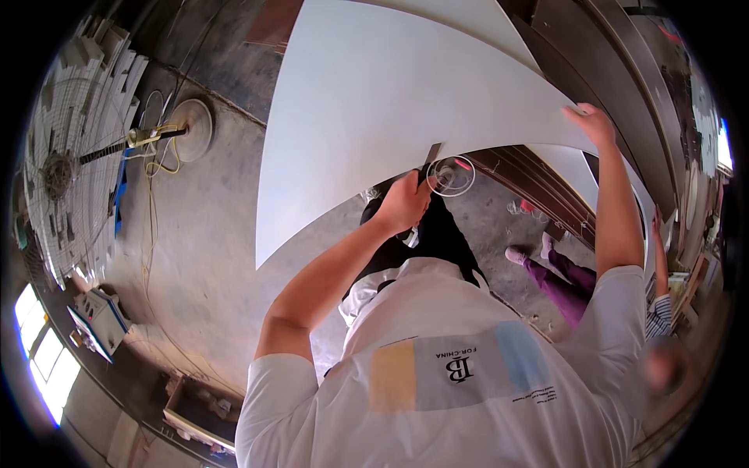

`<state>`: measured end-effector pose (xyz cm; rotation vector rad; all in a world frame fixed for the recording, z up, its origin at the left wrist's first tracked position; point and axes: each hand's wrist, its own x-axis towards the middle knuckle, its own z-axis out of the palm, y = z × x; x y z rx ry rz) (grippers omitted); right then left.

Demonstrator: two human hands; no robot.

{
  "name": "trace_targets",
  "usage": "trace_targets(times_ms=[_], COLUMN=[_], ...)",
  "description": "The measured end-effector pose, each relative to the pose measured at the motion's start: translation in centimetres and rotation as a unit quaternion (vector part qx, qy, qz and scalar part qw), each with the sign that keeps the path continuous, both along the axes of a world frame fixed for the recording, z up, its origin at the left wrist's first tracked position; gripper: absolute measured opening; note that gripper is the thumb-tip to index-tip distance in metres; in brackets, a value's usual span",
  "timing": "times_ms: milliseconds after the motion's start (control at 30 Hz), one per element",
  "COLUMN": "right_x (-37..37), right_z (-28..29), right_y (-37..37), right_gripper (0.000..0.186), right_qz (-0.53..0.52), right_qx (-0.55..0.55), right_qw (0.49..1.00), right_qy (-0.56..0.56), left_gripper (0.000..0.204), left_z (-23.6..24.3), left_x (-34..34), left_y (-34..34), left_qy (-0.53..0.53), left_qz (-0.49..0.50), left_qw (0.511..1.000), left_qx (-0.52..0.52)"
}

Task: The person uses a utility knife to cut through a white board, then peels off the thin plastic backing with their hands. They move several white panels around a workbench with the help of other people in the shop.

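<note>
A large white panel (374, 93) spans the view ahead of me, its near edge curved by the lens. My left hand (403, 204) is closed around a narrow flat dark tool (429, 160), maybe a file or scraper, its tip overlapping the panel's near edge. Right beside it is a thin white ring-shaped item (473, 178); whether my hand touches it I cannot tell. Farther right, my right hand (594, 129) grips the panel's edge, with fingertips on the white face.
Brown boards (601, 62) are stacked at the right. Another person in purple trousers (558, 285) stands there, a raised arm (660, 265) near the panel's right end. Leftward are a fan (58, 175) on a round base (191, 129), yellow cords (150, 226) and white strips (86, 101).
</note>
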<state>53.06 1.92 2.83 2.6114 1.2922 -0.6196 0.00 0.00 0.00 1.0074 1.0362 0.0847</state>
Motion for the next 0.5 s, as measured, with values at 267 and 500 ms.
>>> trace_targets(times_ms=[267, 500], right_x=[0.8, -0.8], right_z=[1.0, 2.4], right_y=[-0.1, -0.2], right_gripper=[0.099, 0.095], right_qz=[-0.015, -0.02], right_qx=[0.01, 0.005], right_qw=[1.0, 1.0], right_qy=[0.0, -0.014], left_gripper=[0.041, 0.037], left_z=[-0.8, 0.2], left_x=[6.8, 13.3], left_y=[1.0, 0.9], left_qy=[-0.037, -0.055], left_qz=[-0.05, -0.066], left_qw=[0.998, 0.996], left_qx=[0.001, 0.022])
